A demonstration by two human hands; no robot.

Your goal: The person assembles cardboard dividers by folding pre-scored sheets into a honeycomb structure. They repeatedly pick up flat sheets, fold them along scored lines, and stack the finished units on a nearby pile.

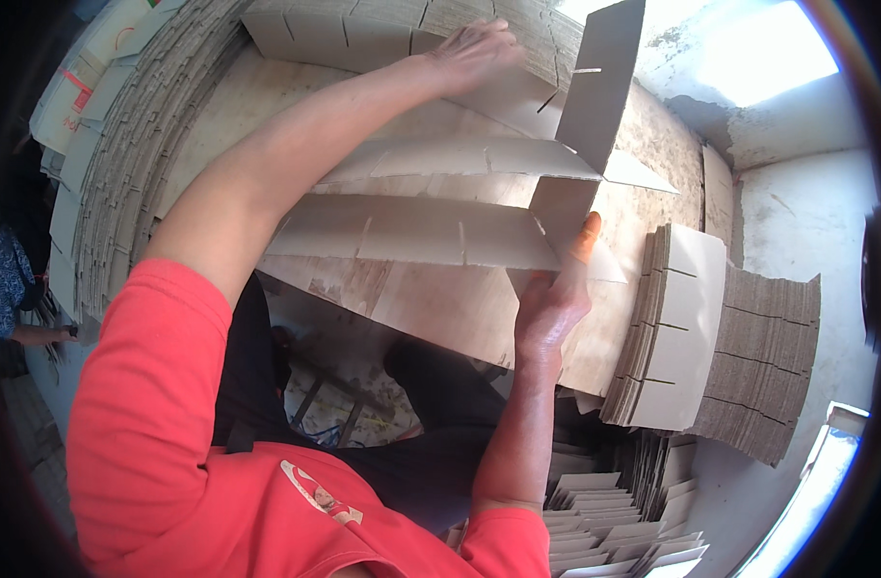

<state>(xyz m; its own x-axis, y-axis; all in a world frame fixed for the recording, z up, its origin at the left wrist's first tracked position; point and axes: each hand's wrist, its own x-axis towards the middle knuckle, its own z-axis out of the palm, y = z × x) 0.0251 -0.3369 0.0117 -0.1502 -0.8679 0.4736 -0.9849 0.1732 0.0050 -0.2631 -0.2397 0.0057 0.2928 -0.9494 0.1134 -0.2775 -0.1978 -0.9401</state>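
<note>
My right hand [554, 294] grips the near end of an upright slotted cardboard strip [594, 87] that stands across the plywood table [440, 308]. Two long slotted cardboard strips [411, 236] are slid into it, lying crosswise and reaching to the left. My left hand [474, 53] reaches far over the table and rests, fingers spread, on a pile of slotted cardboard pieces [363, 34] at the back. My left arm passes above the two crosswise strips.
Tall stacks of cardboard strips [122, 154] curve along the table's left side. Two more stacks of slotted pieces [710, 328] sit at the right edge. Further strips [614, 520] stand below near my right elbow. Another person's arm [36, 332] shows at far left.
</note>
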